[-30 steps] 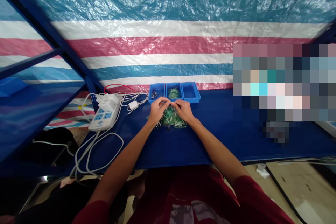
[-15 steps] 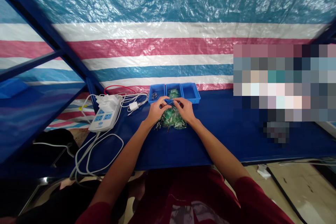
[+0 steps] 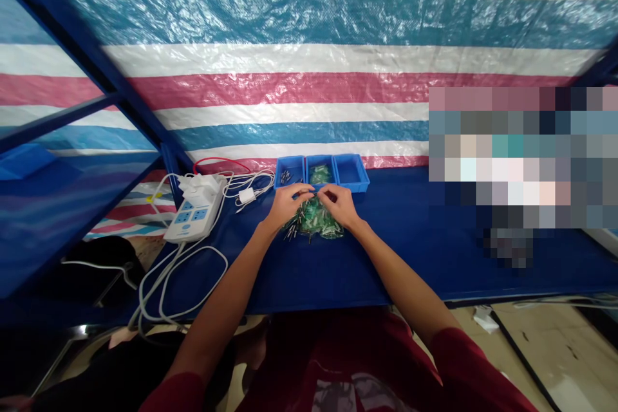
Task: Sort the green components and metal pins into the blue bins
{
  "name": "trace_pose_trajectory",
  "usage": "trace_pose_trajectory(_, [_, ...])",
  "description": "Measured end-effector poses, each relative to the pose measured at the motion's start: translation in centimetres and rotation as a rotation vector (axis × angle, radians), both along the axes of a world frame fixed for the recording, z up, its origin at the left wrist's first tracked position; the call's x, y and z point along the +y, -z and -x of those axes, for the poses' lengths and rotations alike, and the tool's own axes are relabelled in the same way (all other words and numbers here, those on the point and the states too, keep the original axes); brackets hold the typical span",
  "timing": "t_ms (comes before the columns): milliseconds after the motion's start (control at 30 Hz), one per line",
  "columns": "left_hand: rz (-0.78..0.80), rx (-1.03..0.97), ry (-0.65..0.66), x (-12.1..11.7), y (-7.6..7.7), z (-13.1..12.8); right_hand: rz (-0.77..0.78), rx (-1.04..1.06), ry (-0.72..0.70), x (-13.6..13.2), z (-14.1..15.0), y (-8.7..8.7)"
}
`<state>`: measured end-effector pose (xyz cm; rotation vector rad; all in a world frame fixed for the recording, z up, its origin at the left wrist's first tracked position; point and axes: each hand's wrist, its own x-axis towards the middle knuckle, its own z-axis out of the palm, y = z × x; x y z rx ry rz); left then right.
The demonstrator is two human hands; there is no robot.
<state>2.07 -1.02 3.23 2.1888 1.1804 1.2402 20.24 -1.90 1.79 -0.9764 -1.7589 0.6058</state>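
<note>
My left hand (image 3: 288, 203) and my right hand (image 3: 340, 201) meet fingertip to fingertip over a pile of green, clear-looking small pieces (image 3: 316, 222). Both hands are closed in a pinch; whatever lies between the fingers is too small to make out. Thin metal pins (image 3: 291, 230) lie loose at the pile's left side, partly under my left hand. Just beyond my hands stand three joined blue bins. Metal pins sit in the left bin (image 3: 290, 159), and green pieces in the middle bin (image 3: 319, 158). The right bin (image 3: 365, 180) shows only its bare floor.
A white power strip (image 3: 187, 228) with plugs stands on the blue table (image 3: 309, 283) at the left, its white cables (image 3: 226, 257) looping toward the front edge. A white charger (image 3: 246, 196) lies near the bins. Striped sheeting (image 3: 299, 87) hangs behind. A blurred-out area covers the right.
The fingertips of both hands have drawn closer together and curled in; a thin piece seen between them before is now hidden. The view has shifted slightly.
</note>
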Motion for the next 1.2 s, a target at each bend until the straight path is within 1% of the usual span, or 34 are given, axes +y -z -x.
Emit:
trace_pose_trajectory(67, [-0.09,-0.056,-0.125,0.7,0.0,0.1,0.003,-0.007,0.07,0.1,-0.1,0.1])
trace_pose_trajectory(133, [-0.151,-0.072,-0.267,1.6,0.1,0.4,0.003,-0.031,0.133,0.3,-0.2,0.2])
trace_pose_trajectory(200, [-0.18,-0.023,-0.36,2.2,0.0,0.7,0.002,-0.077,0.167,0.5,-0.3,0.3])
trace_pose_trajectory(267, [-0.192,0.075,-0.397,2.4,-0.1,1.1,-0.006,-0.125,0.176,0.6,-0.3,0.5])
trace_pose_trajectory(333, [-0.149,0.221,-0.362,1.9,-0.3,1.2,-0.018,-0.157,0.172,0.8,-0.3,0.7])
trace_pose_trajectory(467, [0.044,0.536,-0.234,0.4,-0.8,0.7,-0.013,-0.184,0.162,0.9,-0.2,1.0])
trace_pose_trajectory(533, [0.125,0.636,-0.205,0.0,-1.0,0.2,-0.002,-0.191,0.159,1.0,-0.2,1.1])
trace_pose_trajectory(633, [0.206,0.702,-0.192,-0.1,-1.0,-0.4,0.003,-0.196,0.157,0.9,-0.2,1.1])
trace_pose_trajectory(700, [0.219,0.698,-0.19,0.1,-0.9,-0.5,0.004,-0.199,0.155,0.9,-0.2,1.0])
trace_pose_trajectory(900, [0.158,0.54,-0.175,0.9,0.4,-0.1,-0.002,-0.195,0.155,1.0,-0.2,1.1])
trace_pose_trajectory(1000, [0.135,0.511,-0.175,1.1,0.9,-0.2,-0.011,-0.189,0.157,1.0,-0.2,1.2])
trace_pose_trajectory(1133, [0.142,0.477,-0.222,1.0,0.9,-0.8,-0.007,-0.19,0.166,0.9,-0.1,1.2])
trace_pose_trajectory(1200, [0.167,0.407,-0.236,0.8,0.7,-1.1,-0.009,-0.189,0.163,0.9,-0.1,1.1])
